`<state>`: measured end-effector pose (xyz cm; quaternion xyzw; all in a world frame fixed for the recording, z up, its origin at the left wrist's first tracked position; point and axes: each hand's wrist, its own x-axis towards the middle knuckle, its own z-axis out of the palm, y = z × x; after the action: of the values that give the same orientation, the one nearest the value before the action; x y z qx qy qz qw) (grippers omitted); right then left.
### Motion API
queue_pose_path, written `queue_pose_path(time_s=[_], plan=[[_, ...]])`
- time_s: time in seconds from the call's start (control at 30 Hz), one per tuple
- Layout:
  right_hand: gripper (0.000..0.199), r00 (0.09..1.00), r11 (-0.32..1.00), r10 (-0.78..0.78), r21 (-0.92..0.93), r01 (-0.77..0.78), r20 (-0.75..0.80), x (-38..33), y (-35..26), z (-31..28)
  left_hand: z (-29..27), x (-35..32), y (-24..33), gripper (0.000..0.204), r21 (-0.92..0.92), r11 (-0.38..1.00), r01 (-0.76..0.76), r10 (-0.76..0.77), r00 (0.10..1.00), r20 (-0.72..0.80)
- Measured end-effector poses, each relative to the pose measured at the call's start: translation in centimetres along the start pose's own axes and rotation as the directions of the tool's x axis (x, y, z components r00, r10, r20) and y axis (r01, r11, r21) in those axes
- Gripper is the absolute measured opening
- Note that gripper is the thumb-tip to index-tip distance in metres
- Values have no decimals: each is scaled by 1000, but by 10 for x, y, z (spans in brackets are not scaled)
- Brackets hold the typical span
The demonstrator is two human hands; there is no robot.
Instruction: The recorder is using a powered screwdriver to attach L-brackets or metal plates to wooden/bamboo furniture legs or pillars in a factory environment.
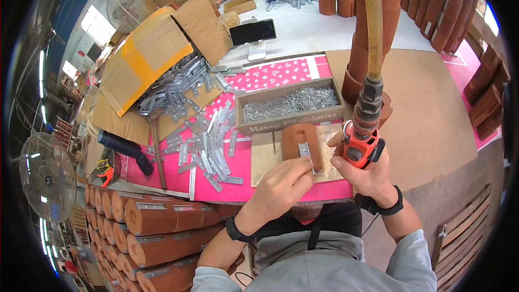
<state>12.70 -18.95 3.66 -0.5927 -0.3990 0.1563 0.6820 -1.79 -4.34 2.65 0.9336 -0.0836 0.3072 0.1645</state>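
left hand [285, 181]: at metal strip [305, 150] | right hand [370, 177]: holding red tool [359, 144]

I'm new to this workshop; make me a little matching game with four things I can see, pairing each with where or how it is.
Things:
1. Phone
2. Brown block
3. Red power tool
4. Wooden tray

Places and states:
A. Joined to a yellow hose
B. Filled with small metal fasteners
C. Propped on a white stand, its screen black
D. Lying on a light wooden board

Right pairs: 1-C, 2-D, 3-A, 4-B.
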Motion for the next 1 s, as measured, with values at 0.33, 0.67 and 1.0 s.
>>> queue_pose_path(time_s=[0.33, 0.67, 1.0], plan=[[38, 1000, 1000, -1, -15, 1, -1, -1, 0, -3, -5, -6, 13, 18, -16, 1000, 9, -8, 997, 83], [46, 999, 998, 28, -57, -26, 30, -3, -1, -4, 16, -3, -34, 21, -143, 972, 188, -172, 978, 118], [53, 999, 998, 43, -52, -41, 34, 1, -6, 0, 17, -5, -46, 95, -275, 801, 531, -483, 846, 228]])
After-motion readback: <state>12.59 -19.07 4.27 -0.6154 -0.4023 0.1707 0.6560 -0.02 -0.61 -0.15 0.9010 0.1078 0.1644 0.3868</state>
